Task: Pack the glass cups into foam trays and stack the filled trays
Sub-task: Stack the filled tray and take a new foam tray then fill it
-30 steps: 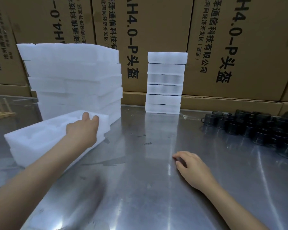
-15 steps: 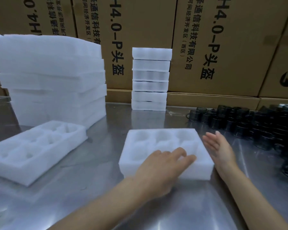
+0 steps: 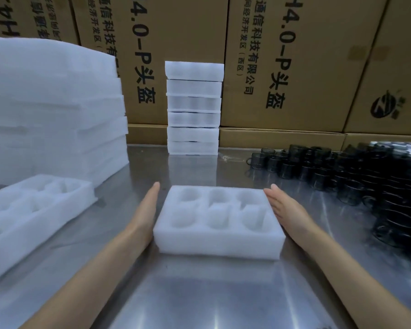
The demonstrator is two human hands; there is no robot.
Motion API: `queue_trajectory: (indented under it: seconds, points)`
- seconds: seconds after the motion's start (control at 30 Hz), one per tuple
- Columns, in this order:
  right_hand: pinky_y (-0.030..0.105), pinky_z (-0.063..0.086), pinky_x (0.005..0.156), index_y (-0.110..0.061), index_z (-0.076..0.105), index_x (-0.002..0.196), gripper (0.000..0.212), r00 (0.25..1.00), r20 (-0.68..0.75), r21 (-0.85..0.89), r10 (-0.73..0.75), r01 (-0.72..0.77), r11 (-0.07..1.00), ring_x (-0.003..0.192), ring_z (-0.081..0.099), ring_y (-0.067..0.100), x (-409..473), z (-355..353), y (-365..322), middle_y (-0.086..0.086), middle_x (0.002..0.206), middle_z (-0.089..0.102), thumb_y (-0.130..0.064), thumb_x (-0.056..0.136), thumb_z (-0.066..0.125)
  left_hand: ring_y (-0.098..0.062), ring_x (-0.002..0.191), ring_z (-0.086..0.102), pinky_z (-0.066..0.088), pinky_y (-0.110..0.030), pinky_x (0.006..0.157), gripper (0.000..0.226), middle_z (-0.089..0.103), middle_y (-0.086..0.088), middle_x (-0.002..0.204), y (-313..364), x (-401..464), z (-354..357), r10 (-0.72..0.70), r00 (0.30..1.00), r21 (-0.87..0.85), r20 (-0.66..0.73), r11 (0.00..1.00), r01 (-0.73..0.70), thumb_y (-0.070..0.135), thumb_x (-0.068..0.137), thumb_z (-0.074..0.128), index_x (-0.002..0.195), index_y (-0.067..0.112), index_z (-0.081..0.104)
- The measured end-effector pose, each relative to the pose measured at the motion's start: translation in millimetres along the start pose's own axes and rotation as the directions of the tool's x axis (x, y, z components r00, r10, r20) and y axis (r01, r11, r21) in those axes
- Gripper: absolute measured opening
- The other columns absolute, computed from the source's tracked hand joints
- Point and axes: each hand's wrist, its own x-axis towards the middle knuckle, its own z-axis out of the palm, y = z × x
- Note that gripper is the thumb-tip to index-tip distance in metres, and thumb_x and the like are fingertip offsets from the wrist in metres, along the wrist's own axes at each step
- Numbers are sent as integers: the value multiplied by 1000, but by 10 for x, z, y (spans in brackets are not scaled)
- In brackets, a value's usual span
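Observation:
An empty white foam tray (image 3: 220, 244) with several round pockets lies flat on the steel table in front of me. My left hand (image 3: 145, 210) lies with straight fingers along the tray's left side. My right hand (image 3: 285, 206) lies flat with straight fingers against its right side. A crowd of dark glass cups (image 3: 356, 179) with handles stands on the table to the right. A stack of filled foam trays (image 3: 193, 108) rises at the back centre.
A second empty foam tray (image 3: 33, 217) lies at the left. Behind it is a tall pile of empty foam trays (image 3: 50, 110). Cardboard boxes (image 3: 294, 62) wall off the back. The steel table (image 3: 211, 293) runs to the near edge.
My left hand carried a foam tray from the left pile to the table's middle and set it down. Both hands have moved to the tray's two sides. The camera shifted right.

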Motion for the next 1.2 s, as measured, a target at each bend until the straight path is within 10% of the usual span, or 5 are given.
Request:
queue_trajectory:
  seconds: [0.23, 0.4, 0.63, 0.87, 1.2]
  points:
    - [32, 56, 69, -17, 70, 99, 34, 994, -72, 105, 77, -69, 992, 85, 71, 22, 30, -104, -58, 5, 95, 74, -46, 92, 53, -20, 89, 70, 53, -31, 72, 58, 72, -11, 103, -207, 166, 214, -76, 970, -137, 229, 984, 110, 49, 99, 31, 89, 14, 77]
    - [32, 45, 94, -19, 55, 118, 24, 889, -426, -182, -165, 94, 979, 106, 56, 15, 271, -322, -16, 2, 124, 59, -28, 98, 46, -14, 134, 37, 35, -21, 101, 51, 38, 5, 145, -203, 222, 137, 40, 997, -61, 62, 997, -36, 42, 102, 25, 144, 14, 34]
    - [32, 39, 72, -14, 39, 138, 43, 724, -560, -723, -403, -190, 665, 82, 54, 24, 586, -703, -2, 2, 150, 27, -23, 96, 43, 5, 87, 65, 48, -11, 62, 16, 64, 18, 103, -284, 251, 86, 171, 985, 71, 25, 982, -172, 22, 96, 52, 108, 30, 58]
    - [44, 43, 89, -10, 26, 146, 56, 721, -554, -810, -415, -354, 468, 127, 38, 32, 793, -836, -45, 0, 157, 14, -13, 94, 45, -1, 95, 63, 48, -24, 76, 18, 66, 14, 106, -314, 233, 145, 244, 969, 178, 26, 953, -245, 20, 95, 52, 102, 34, 61]
    - [48, 33, 100, -3, 52, 113, 25, 668, -496, -866, -554, -339, 367, 131, 26, 36, 702, -765, -4, 15, 150, 27, -15, 90, 56, -8, 100, 63, 50, -32, 85, 18, 67, 11, 108, -308, 218, 143, 226, 973, 187, 37, 955, -229, 21, 95, 52, 104, 34, 61]
